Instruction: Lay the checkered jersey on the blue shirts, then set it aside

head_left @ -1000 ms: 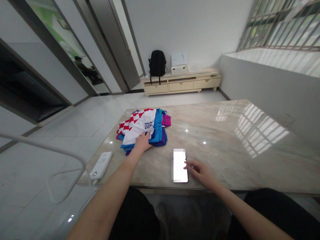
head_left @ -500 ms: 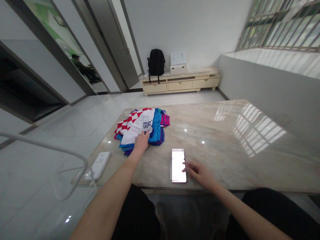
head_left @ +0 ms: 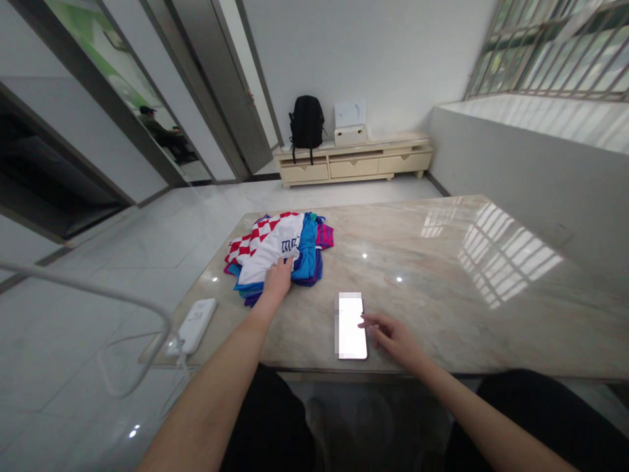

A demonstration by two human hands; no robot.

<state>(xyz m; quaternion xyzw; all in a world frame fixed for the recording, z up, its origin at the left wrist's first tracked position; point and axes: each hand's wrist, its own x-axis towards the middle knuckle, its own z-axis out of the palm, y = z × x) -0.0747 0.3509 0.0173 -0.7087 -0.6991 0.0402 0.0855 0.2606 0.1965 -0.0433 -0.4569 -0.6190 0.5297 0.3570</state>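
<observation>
On the left of the table lies a pile of folded, brightly coloured shirts (head_left: 309, 249), with a white shirt with red checks (head_left: 275, 239) on top. My left hand (head_left: 278, 276) is at the near edge of that white shirt, its fingers closed on the fabric, which bunches at the fingertips. A phone (head_left: 352, 331) with a bright, blurred-out screen rests flat in front of me. Beside its right edge is my right hand (head_left: 390, 335), fingers apart and holding nothing. The index fingertip reaches over the side of the screen; whether it touches the glass I cannot tell.
A white power bank (head_left: 196, 324) with a cable lies near the left edge of the marble-topped table (head_left: 442, 282). A pale cable loops at far left. Against the far wall, a low cabinet (head_left: 354, 167) carries a black backpack (head_left: 307, 122) and a white box (head_left: 350, 136). A person sits beyond a doorway.
The fingers of my right hand have shifted slightly at the phone's right edge. My left hand and the shirts look the same.
</observation>
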